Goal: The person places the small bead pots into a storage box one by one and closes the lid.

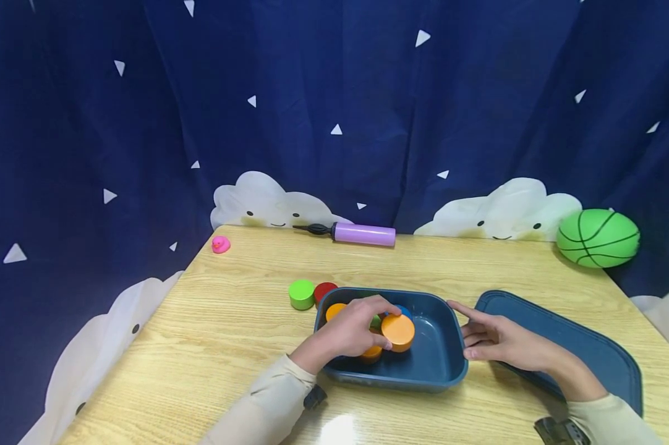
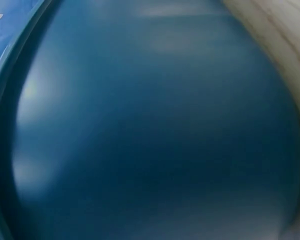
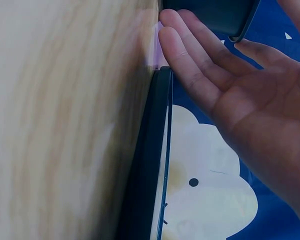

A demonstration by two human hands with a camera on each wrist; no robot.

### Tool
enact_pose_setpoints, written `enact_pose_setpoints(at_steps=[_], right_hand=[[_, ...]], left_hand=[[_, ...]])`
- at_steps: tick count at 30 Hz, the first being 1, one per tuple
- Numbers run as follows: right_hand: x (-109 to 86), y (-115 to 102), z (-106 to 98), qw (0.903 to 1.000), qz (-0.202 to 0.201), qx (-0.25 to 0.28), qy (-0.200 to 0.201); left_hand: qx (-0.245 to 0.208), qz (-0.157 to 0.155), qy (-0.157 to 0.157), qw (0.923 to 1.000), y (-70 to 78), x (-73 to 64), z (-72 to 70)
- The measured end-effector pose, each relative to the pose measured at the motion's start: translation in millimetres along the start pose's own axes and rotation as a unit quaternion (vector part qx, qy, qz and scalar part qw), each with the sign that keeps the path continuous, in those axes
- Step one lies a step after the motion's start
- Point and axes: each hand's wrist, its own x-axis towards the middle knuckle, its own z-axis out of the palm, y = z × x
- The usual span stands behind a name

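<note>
In the head view my left hand [image 1: 348,330] reaches over the near wall of a dark blue plastic box [image 1: 437,352]. Its thumb and fingers grip a short orange cylinder [image 1: 398,330] inside the box. Other orange, green and blue cylinders lie around that hand, partly covered by it. The box wall [image 2: 150,125] fills the left wrist view, so no fingers show there. My right hand [image 1: 498,340] is at the box's right end, fingers mostly extended, fingertips at the rim. In the right wrist view that hand [image 3: 250,95] holds nothing in its palm.
A dark blue lid [image 1: 579,343] lies right of the box. Behind the box's left corner stand a green cylinder [image 1: 302,295] and a red one [image 1: 324,290]. Farther back are a pink toy duck [image 1: 221,245], a purple hand pump [image 1: 364,235] and a green ball [image 1: 598,238].
</note>
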Motion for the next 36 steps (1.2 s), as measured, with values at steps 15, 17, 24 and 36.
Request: enact_pose_setpoints(at_steps=[15,17,24,36], right_hand=[[1.0,-0.2,0.7,0.9996,0.015,-0.023,0.011],[0.8,-0.2,0.6,0.9997,0.013,-0.019,0.008],[-0.7,-1.6,-0.4,1.0000,0.004,-0.001,0.003],[-1.1,-2.2,-0.3,0.9999,0.003,-0.006,0.008]], left_hand=[[0.021,-0.009,-0.019,0.9996,2.4,-1.5,2.2],[0.024,-0.007,-0.020,0.9995,2.7,-1.7,2.3],[0.040,0.017,-0.020,0.9988,2.5,-1.8,4.4],[0.071,0.027,-0.021,0.9969,3.4,-0.2,9.5]])
